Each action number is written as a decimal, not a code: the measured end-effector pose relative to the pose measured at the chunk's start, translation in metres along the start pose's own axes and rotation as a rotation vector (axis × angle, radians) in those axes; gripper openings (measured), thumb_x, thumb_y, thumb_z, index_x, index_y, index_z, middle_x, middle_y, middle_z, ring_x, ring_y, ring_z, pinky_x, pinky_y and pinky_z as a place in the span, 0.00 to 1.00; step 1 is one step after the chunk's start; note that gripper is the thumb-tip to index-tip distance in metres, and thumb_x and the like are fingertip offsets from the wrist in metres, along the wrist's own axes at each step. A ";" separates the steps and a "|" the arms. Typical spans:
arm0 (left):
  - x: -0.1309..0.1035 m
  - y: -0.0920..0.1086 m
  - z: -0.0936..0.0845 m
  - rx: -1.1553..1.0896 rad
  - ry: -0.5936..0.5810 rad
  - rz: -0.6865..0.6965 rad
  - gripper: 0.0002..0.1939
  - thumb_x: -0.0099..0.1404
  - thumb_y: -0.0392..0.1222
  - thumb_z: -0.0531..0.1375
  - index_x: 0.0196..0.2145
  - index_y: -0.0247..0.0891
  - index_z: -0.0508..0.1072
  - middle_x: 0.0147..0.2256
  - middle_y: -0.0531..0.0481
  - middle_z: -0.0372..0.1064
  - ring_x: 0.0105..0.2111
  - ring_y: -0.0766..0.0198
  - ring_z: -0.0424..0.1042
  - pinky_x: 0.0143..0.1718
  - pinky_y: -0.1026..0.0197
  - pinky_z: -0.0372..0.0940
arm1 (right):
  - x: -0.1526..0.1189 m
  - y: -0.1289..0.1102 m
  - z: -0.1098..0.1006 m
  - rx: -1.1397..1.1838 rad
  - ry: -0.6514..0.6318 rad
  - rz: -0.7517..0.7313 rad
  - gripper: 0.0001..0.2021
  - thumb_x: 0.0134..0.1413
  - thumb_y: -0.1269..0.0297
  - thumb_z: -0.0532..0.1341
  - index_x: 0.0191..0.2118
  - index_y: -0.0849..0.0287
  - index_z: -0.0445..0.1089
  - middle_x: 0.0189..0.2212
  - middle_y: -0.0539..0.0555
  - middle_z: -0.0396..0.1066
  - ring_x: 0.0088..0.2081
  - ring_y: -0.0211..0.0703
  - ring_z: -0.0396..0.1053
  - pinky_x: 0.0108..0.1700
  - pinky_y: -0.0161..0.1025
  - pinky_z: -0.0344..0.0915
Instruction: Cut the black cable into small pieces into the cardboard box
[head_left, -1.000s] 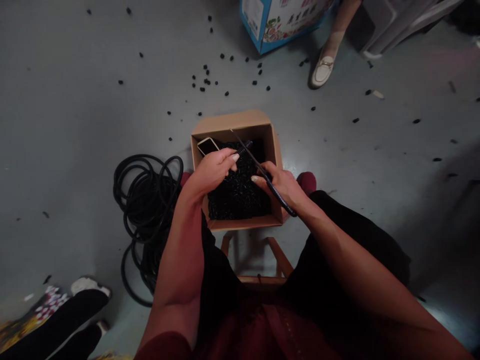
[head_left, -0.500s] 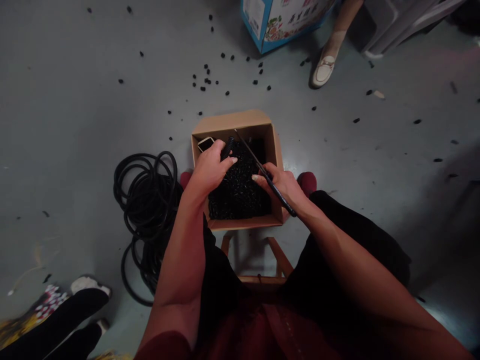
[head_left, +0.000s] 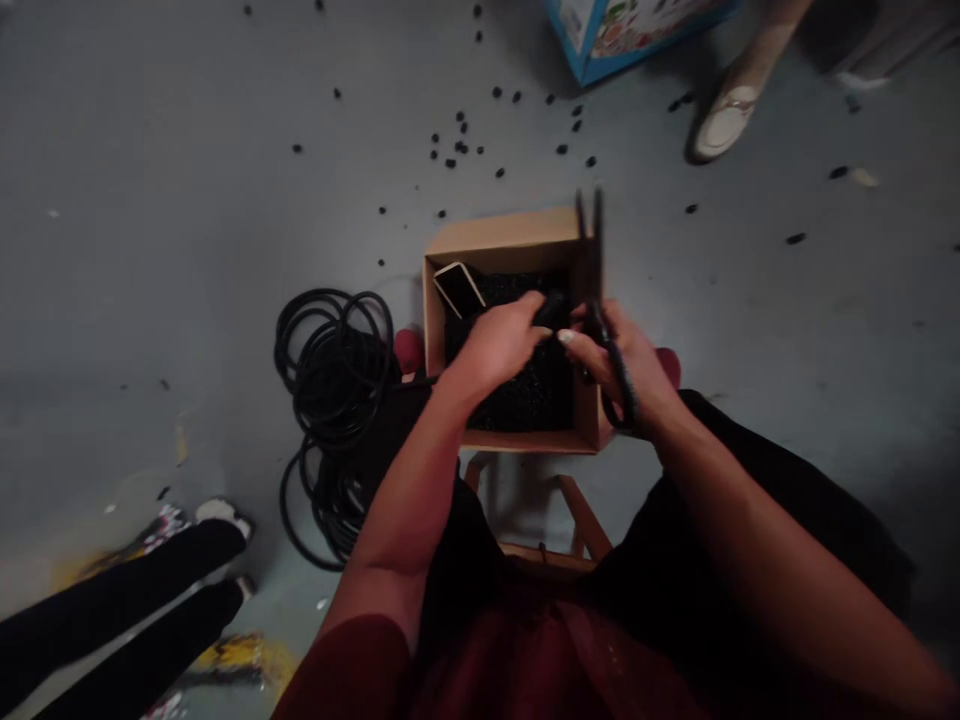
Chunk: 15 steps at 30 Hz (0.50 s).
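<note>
My left hand (head_left: 499, 345) is closed around a short black tube piece (head_left: 552, 308) above an open cardboard box (head_left: 517, 236). Scissors (head_left: 596, 265) are in my right hand (head_left: 634, 355), their blades apart and pointing away from me. The fingertips of both hands are close together over the box's right half. Many small black pieces (head_left: 517, 400) fill the box. A dark flat rectangle with a pale rim (head_left: 459, 290) leans in its far left corner. Motion blurs the scissors and the tube piece.
Coiled black tubing (head_left: 330, 350) lies on the floor left of the box. Small black bits are scattered beyond it. A blue printed carton (head_left: 600, 55) and another person's shoe (head_left: 726, 125) are at the far right. Another person's dark-clad legs (head_left: 150, 560) extend from the lower left.
The scissors have opened and swung to point straight away from me. My left hand has moved right with the tube piece, toward my right hand. The whole view has shifted.
</note>
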<state>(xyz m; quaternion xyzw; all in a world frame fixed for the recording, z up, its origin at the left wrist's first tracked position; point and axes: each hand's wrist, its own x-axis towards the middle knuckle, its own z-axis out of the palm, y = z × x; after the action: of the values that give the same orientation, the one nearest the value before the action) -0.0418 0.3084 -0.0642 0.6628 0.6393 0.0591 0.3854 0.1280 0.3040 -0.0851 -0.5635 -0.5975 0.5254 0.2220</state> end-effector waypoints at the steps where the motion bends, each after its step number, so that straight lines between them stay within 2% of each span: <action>1: 0.000 0.001 0.006 0.019 -0.024 0.028 0.13 0.66 0.36 0.53 0.47 0.36 0.69 0.45 0.41 0.73 0.46 0.53 0.72 0.46 0.55 0.64 | 0.000 -0.001 0.000 0.002 0.050 -0.016 0.20 0.49 0.51 0.62 0.44 0.56 0.62 0.32 0.52 0.67 0.31 0.42 0.64 0.35 0.41 0.62; 4: 0.000 0.002 0.023 0.069 -0.064 0.137 0.16 0.67 0.35 0.49 0.51 0.37 0.67 0.47 0.42 0.72 0.48 0.55 0.71 0.47 0.56 0.63 | -0.001 -0.003 0.001 -0.047 0.199 0.008 0.17 0.46 0.57 0.64 0.42 0.55 0.63 0.33 0.52 0.67 0.32 0.41 0.63 0.36 0.42 0.61; 6: 0.000 0.001 0.030 0.085 -0.074 0.187 0.18 0.68 0.35 0.47 0.53 0.37 0.66 0.48 0.43 0.72 0.49 0.56 0.71 0.47 0.57 0.63 | -0.001 -0.003 0.002 -0.072 0.238 0.039 0.16 0.45 0.61 0.64 0.42 0.53 0.64 0.34 0.52 0.67 0.32 0.41 0.64 0.36 0.43 0.61; 12: -0.002 0.003 0.033 0.078 -0.084 0.220 0.18 0.68 0.38 0.48 0.54 0.36 0.63 0.49 0.41 0.71 0.47 0.55 0.72 0.42 0.56 0.64 | 0.002 -0.001 0.000 -0.087 0.311 0.038 0.16 0.43 0.65 0.65 0.41 0.51 0.66 0.33 0.52 0.69 0.32 0.41 0.67 0.36 0.45 0.64; 15: -0.002 0.002 0.032 0.098 -0.096 0.193 0.15 0.67 0.38 0.52 0.51 0.37 0.65 0.47 0.42 0.72 0.46 0.54 0.72 0.42 0.56 0.65 | 0.007 0.000 -0.011 0.037 0.385 -0.001 0.16 0.42 0.65 0.66 0.41 0.50 0.67 0.32 0.53 0.71 0.28 0.41 0.69 0.32 0.46 0.64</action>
<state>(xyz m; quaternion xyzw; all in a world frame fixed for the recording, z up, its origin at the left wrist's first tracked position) -0.0218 0.2929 -0.0845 0.7415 0.5554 0.0330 0.3751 0.1353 0.3150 -0.0835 -0.6492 -0.5345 0.4187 0.3429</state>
